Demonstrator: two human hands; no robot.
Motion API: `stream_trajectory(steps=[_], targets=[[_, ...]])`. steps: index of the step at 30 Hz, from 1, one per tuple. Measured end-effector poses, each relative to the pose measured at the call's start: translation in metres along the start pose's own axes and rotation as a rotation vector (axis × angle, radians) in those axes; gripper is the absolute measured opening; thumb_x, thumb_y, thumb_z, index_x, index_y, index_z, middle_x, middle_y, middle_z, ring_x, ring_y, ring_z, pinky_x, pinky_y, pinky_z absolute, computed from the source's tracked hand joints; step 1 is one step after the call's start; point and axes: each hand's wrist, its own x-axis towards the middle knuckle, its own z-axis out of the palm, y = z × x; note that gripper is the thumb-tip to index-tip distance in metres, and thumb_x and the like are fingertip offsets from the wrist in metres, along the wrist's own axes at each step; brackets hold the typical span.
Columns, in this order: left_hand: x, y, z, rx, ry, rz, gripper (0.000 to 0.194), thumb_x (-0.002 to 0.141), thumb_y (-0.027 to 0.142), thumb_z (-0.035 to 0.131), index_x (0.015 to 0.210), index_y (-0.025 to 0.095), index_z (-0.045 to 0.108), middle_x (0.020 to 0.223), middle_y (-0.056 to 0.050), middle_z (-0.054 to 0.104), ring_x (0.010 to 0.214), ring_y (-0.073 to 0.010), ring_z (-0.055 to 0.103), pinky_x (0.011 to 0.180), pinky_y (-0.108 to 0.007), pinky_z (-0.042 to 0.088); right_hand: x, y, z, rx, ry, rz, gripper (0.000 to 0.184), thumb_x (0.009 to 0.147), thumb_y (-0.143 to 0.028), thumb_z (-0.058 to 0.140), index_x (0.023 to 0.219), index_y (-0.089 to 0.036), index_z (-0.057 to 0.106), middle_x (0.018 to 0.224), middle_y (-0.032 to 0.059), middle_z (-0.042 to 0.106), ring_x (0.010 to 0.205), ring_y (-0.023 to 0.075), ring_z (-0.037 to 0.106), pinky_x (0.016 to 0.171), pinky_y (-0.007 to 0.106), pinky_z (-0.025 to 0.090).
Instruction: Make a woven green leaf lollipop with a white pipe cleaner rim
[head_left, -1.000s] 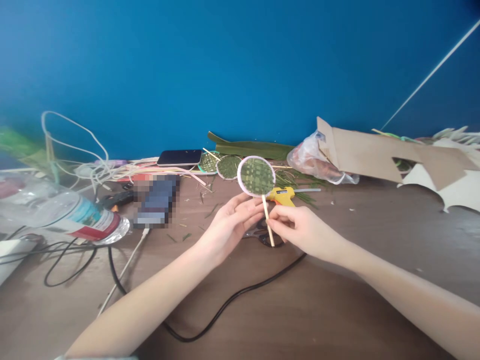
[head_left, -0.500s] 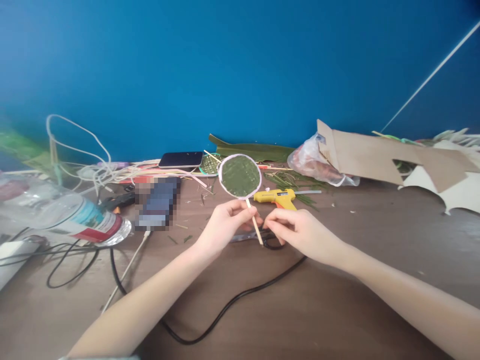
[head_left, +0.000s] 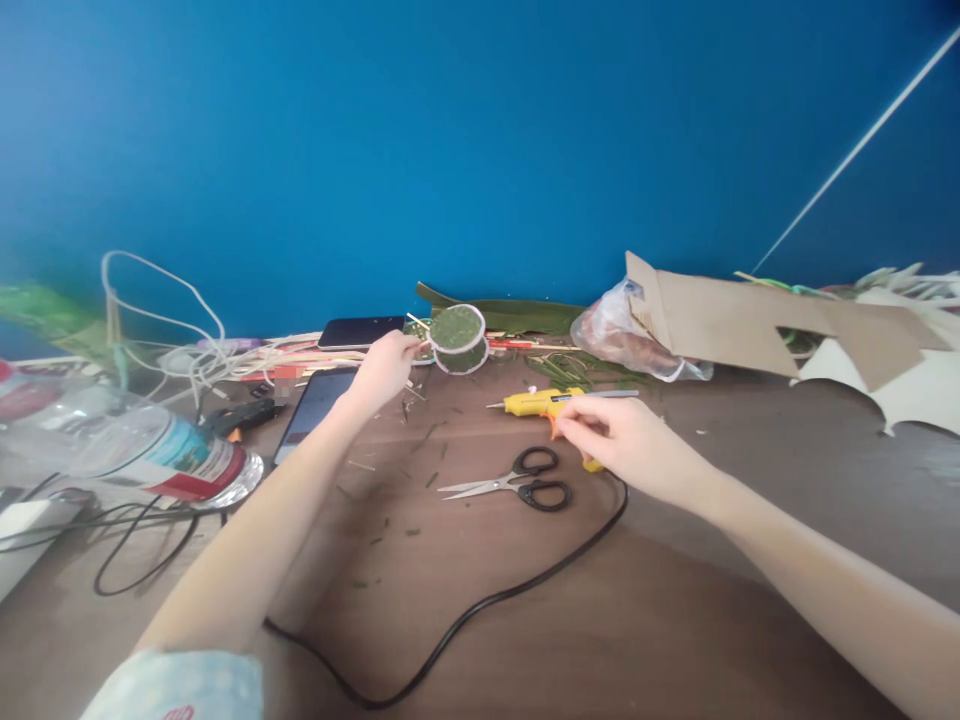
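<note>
My left hand (head_left: 386, 368) reaches toward the wall, its fingers closed on a small round fan (head_left: 457, 328) with a green leafy face and pale rim. Most of the fan's stick is hidden by the fingers. Just under it shows a second pale-rimmed green round (head_left: 463, 360). A teal-rimmed piece (head_left: 422, 352) lies partly behind my fingertips. My right hand (head_left: 619, 440) is curled at the handle of a yellow glue gun (head_left: 529, 403), fingertips near its orange trigger. Below the gun lie black-handled scissors (head_left: 510, 486), blades pointing left.
A black cord (head_left: 480, 605) curves across the table. At left are a plastic bottle (head_left: 187, 455), a phone (head_left: 311, 410) and tangled white strips (head_left: 199, 365). Along the wall lie a dark tablet-like device (head_left: 356, 331), a long leaf (head_left: 525, 316), a plastic bag (head_left: 626, 335) and cut cardboard (head_left: 720, 310).
My left hand has carried the fan from the middle toward the wall and left. My right hand has moved from beside the stick to the glue gun's handle. The scissors are now uncovered.
</note>
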Motion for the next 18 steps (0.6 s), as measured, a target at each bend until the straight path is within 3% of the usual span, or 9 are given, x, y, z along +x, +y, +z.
stream_trajectory(steps=[6, 11, 15, 18], targets=[[0.031, -0.018, 0.015, 0.205, -0.042, 0.136, 0.031, 0.082, 0.019, 0.039, 0.085, 0.014, 0.07, 0.085, -0.012, 0.057, 0.093, -0.0263, 0.053, 0.085, -0.035, 0.04, 0.001, 0.005, 0.0, -0.007, -0.02, -0.01, 0.021, 0.083, -0.03, 0.045, 0.071, -0.021, 0.059, 0.063, -0.0017, 0.06, 0.055, 0.0136, 0.055, 0.053, 0.026, 0.04], [0.042, -0.031, 0.016, 0.297, -0.089, 0.219, 0.031, 0.081, 0.016, 0.041, 0.097, 0.016, 0.067, 0.096, -0.013, 0.06, 0.098, -0.0259, 0.052, 0.089, -0.036, 0.039, 0.003, 0.003, -0.003, -0.036, -0.032, 0.005, 0.021, 0.083, -0.031, 0.045, 0.07, -0.021, 0.058, 0.062, -0.0021, 0.06, 0.054, 0.0135, 0.053, 0.053, 0.025, 0.037], [0.046, -0.029, 0.012, 0.357, -0.065, 0.211, 0.029, 0.082, 0.016, 0.04, 0.095, 0.015, 0.066, 0.099, -0.014, 0.06, 0.098, -0.0269, 0.052, 0.086, -0.036, 0.038, 0.004, 0.002, -0.004, -0.098, -0.031, 0.006, 0.021, 0.084, -0.03, 0.044, 0.071, -0.021, 0.058, 0.06, -0.0021, 0.06, 0.053, 0.0132, 0.054, 0.053, 0.024, 0.036], [0.049, -0.025, 0.014, 0.391, -0.027, 0.176, 0.028, 0.083, 0.017, 0.04, 0.095, 0.014, 0.065, 0.102, -0.016, 0.058, 0.1, -0.0289, 0.051, 0.084, -0.038, 0.038, 0.005, 0.003, -0.002, -0.299, -0.021, 0.027, 0.023, 0.085, -0.029, 0.043, 0.069, -0.022, 0.058, 0.058, -0.001, 0.06, 0.051, 0.0139, 0.054, 0.05, 0.024, 0.031]])
